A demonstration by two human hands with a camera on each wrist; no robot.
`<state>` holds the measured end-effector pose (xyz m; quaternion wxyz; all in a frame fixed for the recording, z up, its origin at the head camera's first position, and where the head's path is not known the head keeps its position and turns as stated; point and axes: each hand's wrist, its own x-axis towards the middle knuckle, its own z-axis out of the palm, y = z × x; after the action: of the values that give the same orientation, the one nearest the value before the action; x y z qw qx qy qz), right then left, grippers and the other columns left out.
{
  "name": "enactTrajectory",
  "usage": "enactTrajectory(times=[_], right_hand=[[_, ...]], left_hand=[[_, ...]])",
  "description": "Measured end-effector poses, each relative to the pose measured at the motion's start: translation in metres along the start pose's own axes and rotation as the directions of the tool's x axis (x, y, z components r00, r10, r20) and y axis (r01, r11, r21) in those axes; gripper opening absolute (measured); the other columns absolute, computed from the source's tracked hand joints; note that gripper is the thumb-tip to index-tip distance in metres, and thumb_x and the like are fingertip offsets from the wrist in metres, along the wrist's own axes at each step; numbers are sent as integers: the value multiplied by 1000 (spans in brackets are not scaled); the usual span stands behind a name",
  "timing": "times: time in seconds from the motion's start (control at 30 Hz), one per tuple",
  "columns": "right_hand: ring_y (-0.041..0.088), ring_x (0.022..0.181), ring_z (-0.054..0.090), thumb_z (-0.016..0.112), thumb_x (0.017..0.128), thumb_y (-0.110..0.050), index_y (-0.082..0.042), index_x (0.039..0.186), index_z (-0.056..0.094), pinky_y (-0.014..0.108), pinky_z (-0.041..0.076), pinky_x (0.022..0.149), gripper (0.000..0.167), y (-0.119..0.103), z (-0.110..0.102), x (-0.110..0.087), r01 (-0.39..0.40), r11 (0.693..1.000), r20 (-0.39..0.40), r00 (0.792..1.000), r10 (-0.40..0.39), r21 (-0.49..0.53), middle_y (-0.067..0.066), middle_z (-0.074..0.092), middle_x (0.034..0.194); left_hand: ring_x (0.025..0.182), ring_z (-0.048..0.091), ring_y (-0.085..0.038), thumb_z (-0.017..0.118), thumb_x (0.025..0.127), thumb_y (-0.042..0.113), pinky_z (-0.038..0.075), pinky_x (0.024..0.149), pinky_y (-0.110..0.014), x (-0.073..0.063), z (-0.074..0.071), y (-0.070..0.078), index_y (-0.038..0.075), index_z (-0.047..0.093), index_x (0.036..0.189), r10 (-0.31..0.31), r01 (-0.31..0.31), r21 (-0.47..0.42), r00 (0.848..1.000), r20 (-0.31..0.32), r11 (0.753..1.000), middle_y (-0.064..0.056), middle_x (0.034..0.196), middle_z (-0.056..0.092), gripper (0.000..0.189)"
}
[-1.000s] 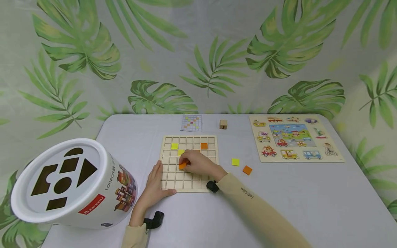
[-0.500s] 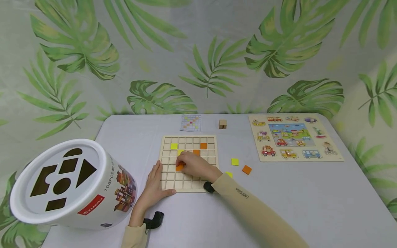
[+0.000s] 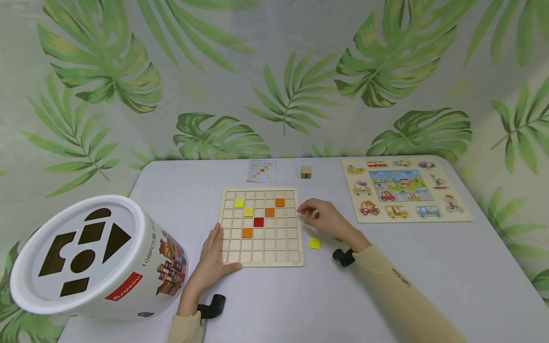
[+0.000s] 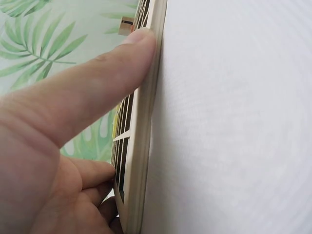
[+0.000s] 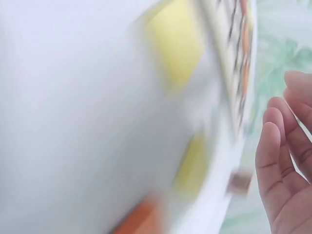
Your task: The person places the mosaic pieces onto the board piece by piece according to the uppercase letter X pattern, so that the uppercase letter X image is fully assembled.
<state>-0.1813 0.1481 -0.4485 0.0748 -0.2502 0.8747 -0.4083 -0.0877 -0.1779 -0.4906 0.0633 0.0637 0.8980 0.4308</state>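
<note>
A wooden grid board [image 3: 274,245] lies on the table with two yellow tiles, two orange tiles, a red tile [image 3: 259,222] and a lower orange tile [image 3: 247,233] in its cells. My left hand [image 3: 213,252] rests at the board's near left corner, thumb along the front edge and fingers against the left side. In the left wrist view the thumb [image 4: 105,73] presses the wooden rim. My right hand [image 3: 323,216] hovers just right of the board, fingers loosely bent, holding nothing. Below it lies a yellow tile [image 3: 314,243]. Another yellow tile [image 5: 192,168] and an orange tile [image 5: 141,219] show blurred in the right wrist view.
A patterned grid card [image 3: 262,170] and a small wooden block [image 3: 306,172] are behind the board. A vehicle peg puzzle [image 3: 450,214] lies at the back right. At the left stands a big white bucket [image 3: 150,267] with shape holes in its lid.
My right hand has let go of the lower orange tile in its cell and moved right, off the board, uncovering the red tile. The left hand stays in place.
</note>
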Motion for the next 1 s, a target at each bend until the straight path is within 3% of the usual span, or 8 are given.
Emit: enactTrajectory(times=[0.2, 0.4, 0.7, 1.0], right_hand=[[20, 85, 56, 69, 83, 1, -2, 106, 66, 35, 49, 74, 24, 35, -22, -30, -90, 995, -46, 995, 87, -47, 6, 64, 100], [21, 86, 55, 71, 81, -1, -3, 104, 67, 35, 48, 75, 23, 45, -24, -40, -124, 989, -24, 992, 122, -78, 3, 63, 98], [18, 83, 51, 74, 79, -1, -5, 99, 67, 34, 46, 75, 22, 37, -18, -29, -99, 981, 4, 995, 101, -167, 1, 57, 90], [20, 85, 52, 73, 79, -1, -4, 99, 66, 33, 48, 72, 21, 8, 3, -11, -22, 996, 39, 999, 25, -85, 1, 57, 90]], left_hand=[[140, -5, -44, 85, 70, 20, 2, 107, -62, 0, 0, -1, -12, 7, 147, 9, -9, -1, 1000, -3, 1000, -25, 156, -3, 115], [140, -5, -44, 85, 70, 19, 1, 107, -62, 0, 1, -2, -12, 7, 147, 16, -16, -6, 1000, -4, 1000, -24, 156, -2, 114], [141, -5, -43, 86, 70, 19, 1, 108, -60, 1, 1, -2, -11, 7, 148, 9, -9, -2, 1000, -7, 1000, -24, 157, -3, 115], [141, -5, -43, 85, 70, 18, 0, 108, -61, 1, 1, -2, -11, 7, 148, 6, -6, -4, 1000, -9, 1000, -23, 157, -2, 115]])
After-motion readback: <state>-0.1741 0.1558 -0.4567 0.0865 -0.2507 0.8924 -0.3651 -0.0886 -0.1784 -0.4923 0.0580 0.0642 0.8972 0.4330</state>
